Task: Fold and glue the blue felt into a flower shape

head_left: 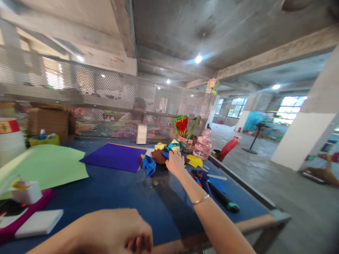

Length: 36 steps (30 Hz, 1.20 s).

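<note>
My right hand [176,163] reaches over a small heap of coloured paper pieces at the table's far side. Its fingertips are hidden behind the knuckles, so their grip does not show. Around it lie a brown paper piece [158,156], a crumpled blue folded paper [149,165], a yellow paper piece [195,161] and a teal and yellow folded piece [174,145]. Close to the front edge, my left hand [124,229] is closed with its fingers curled under. Whatever it may hold is out of sight.
Purple sheets [113,156] and light green sheets [55,165] lie leftward. A glue gun [203,181] and a black-handled tool [224,197] rest at right. Behind stand a pink bottle [202,146], a decorated basket [187,144] and a perforated metal screen [106,102]. A white box [39,223] sits front left.
</note>
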Motion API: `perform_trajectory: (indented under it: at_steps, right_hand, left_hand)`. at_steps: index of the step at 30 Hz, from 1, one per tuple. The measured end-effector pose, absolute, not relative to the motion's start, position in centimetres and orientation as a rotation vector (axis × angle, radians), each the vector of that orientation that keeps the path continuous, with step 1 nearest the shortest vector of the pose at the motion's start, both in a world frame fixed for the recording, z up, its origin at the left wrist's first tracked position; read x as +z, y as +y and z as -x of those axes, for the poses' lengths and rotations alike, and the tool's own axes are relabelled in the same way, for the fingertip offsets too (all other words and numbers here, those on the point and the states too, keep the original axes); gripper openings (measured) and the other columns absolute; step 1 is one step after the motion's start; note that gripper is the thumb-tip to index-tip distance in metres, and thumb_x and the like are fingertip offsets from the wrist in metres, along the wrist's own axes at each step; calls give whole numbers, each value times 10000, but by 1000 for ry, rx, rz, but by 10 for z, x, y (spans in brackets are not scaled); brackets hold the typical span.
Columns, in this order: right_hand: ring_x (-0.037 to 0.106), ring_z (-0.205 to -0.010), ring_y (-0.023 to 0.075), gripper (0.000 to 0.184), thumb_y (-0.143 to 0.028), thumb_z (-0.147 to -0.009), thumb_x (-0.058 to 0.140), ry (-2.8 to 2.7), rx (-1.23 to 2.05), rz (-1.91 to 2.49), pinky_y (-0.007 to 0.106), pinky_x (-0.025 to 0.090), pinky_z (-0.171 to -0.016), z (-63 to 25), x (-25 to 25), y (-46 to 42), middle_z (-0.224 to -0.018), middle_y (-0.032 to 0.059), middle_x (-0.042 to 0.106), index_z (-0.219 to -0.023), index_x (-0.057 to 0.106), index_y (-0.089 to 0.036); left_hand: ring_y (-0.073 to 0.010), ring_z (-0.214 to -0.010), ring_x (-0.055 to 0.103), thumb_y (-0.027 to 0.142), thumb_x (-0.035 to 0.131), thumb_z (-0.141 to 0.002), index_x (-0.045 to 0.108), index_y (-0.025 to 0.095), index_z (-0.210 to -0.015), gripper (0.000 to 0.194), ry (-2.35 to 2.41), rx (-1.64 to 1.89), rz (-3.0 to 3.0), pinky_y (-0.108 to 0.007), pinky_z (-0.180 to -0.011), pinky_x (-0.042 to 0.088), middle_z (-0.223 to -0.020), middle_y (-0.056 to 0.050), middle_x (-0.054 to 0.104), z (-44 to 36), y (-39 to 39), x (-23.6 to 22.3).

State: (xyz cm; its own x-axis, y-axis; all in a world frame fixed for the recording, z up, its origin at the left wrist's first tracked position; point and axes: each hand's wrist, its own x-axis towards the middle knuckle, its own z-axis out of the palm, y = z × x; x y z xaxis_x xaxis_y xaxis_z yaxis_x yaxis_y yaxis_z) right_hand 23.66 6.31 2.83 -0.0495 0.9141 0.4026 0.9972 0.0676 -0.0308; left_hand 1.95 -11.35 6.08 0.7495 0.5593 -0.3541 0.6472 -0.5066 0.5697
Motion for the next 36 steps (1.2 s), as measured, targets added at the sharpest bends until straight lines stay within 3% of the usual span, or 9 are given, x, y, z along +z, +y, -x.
perform_trajectory:
  at_steps: [4, 9, 16, 26, 36]
  right_hand:
    - [614, -1062, 225, 357, -363, -939, 603, -2057, -352, 2054, 444, 530, -886, -239, 23, 86, -1250, 85, 586, -1238, 560, -173]
    - [624, -1034, 214, 343, -362, -942, 600, -2079, -306, 2119, 426, 539, -867, -247, 10, 94, -1227, 84, 597, -1225, 567, -170]
    - [625, -1033, 214, 343, -359, -940, 603, -1981, -405, 2013, 421, 539, -868, -259, 17, 88, -1225, 88, 598, -1221, 570, -165]
    - [630, -1020, 206, 331, -352, -950, 589, -1721, -465, 1640, 420, 543, -863, -264, 55, 64, -1219, 78, 603, -1233, 562, -181]
    - [597, -1126, 227, 296, -315, -957, 580, -2206, -320, 969, 462, 505, -950, -233, 18, 5, -1282, 82, 585, -1228, 577, -195]
  left_hand:
    - [-141, -781, 652, 305, 664, -800, 675, 186, -973, 210, 987, 31, -2281, -283, -695, 499, -851, 1, 703, -37, -90, 49]
    - [-129, -801, 638, 441, 561, -909, 630, 142, -944, 309, 1043, 150, -2329, -341, -774, 542, -867, -5, 658, -38, -55, 32]
    - [-217, -1160, 567, 394, 560, -913, 571, 185, -1187, 345, 1209, 429, -2445, -483, -1003, 465, -1255, -81, 588, -44, -8, 14]
    - [-210, -1132, 579, 398, 573, -905, 570, 190, -1183, 347, 1411, 515, -2408, -458, -970, 490, -1257, -80, 583, -54, 29, 1]
    - [-177, -1002, 624, 412, 580, -900, 593, 174, -1111, 318, 1847, 615, -2089, -391, -872, 532, -1119, -56, 631, 2, 21, 25]
